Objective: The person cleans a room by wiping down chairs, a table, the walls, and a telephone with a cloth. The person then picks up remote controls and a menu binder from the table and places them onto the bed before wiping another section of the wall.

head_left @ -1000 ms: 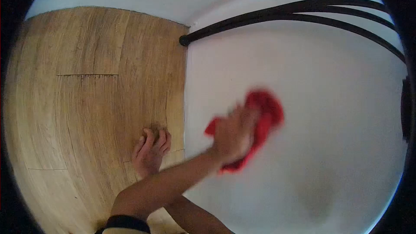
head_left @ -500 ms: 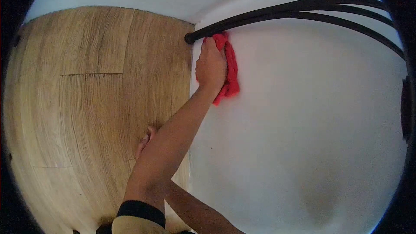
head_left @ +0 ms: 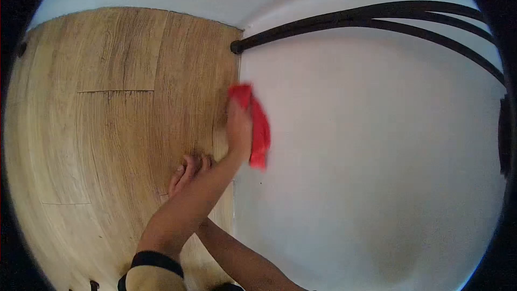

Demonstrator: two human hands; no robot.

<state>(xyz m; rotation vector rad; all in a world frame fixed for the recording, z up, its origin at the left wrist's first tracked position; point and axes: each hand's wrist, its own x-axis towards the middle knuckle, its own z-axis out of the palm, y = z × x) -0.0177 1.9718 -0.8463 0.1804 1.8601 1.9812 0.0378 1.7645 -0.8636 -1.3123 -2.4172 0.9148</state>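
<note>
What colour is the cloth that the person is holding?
The cloth is bright red, best seen in the head view.

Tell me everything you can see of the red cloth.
The red cloth is plain bright red and looks like soft, limp fabric, slightly blurred here. It is bunched under the left hand, which covers part of it; one end shows beyond the fingers, and a longer fold runs down beside the hand. It sits where the wood-look floor meets the white wall, mostly on the wall side in view, apart from the black bars. How firmly it is pressed cannot be told.
</note>
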